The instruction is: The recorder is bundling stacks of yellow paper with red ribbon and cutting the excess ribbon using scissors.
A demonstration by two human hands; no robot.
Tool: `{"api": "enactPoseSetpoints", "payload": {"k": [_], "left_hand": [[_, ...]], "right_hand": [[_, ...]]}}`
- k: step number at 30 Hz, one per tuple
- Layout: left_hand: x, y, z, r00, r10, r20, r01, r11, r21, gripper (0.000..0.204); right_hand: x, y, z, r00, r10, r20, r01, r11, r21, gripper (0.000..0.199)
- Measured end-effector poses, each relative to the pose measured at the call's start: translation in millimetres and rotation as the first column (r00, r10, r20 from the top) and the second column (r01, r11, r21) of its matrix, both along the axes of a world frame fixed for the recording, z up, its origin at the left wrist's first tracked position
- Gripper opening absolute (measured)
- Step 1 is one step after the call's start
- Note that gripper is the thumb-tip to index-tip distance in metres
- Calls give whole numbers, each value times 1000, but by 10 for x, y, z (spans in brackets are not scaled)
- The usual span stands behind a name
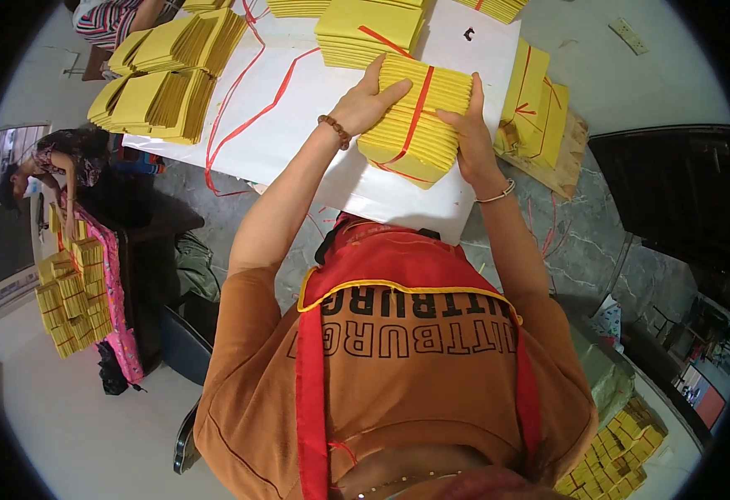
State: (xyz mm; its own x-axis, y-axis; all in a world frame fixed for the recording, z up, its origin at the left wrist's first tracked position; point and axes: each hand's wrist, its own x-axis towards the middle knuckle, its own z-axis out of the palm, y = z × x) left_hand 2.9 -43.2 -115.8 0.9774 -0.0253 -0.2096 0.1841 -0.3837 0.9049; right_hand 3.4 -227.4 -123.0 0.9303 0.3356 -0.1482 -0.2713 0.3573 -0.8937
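Note:
A thick bundle of folded yellow paper (432,154) is between my two hands, tilted over the near part of the white table (294,125). A flat red ribbon (419,108) runs around its middle, across the layered edges. My left hand (371,102) grips the bundle's left side, thumb on the layers. On the opposite side my right hand (471,137) holds it, the thumb lying over the edges and the fingers along the side. Just beyond stands another yellow paper stack (357,37) with a red ribbon end on it. My fingers' far sides are partly hidden.
Loose red ribbon (273,100) trails over the table's left part and hangs off its edge. Fanned yellow stacks (157,100) stand at the far left, tied bundles (540,108) at the right on a wooden board (577,154). A co-worker (57,171) handles bundles at left.

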Motion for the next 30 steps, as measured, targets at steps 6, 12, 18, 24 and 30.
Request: {"api": "enactPoseSetpoints", "payload": {"k": [6, 12, 18, 24, 30], "left_hand": [[-36, 17, -49, 991, -75, 107, 88, 989, -120, 93], [-58, 9, -67, 999, -45, 9, 46, 986, -160, 90], [-83, 9, -76, 999, -48, 23, 51, 986, -159, 88], [-100, 4, -63, 997, -49, 63, 59, 982, -178, 95], [-141, -5, -30, 995, -59, 76, 71, 984, -164, 95]], "right_hand": [[-36, 0, 44, 999, 28, 19, -29, 998, 48, 86], [-83, 7, 60, 998, 47, 38, -47, 999, 9, 88], [-85, -32, 28, 994, 80, 79, -81, 997, 14, 87], [-79, -18, 48, 998, 57, 17, -58, 997, 42, 86], [-92, -27, 50, 997, 68, 35, -69, 998, 14, 88]]}}
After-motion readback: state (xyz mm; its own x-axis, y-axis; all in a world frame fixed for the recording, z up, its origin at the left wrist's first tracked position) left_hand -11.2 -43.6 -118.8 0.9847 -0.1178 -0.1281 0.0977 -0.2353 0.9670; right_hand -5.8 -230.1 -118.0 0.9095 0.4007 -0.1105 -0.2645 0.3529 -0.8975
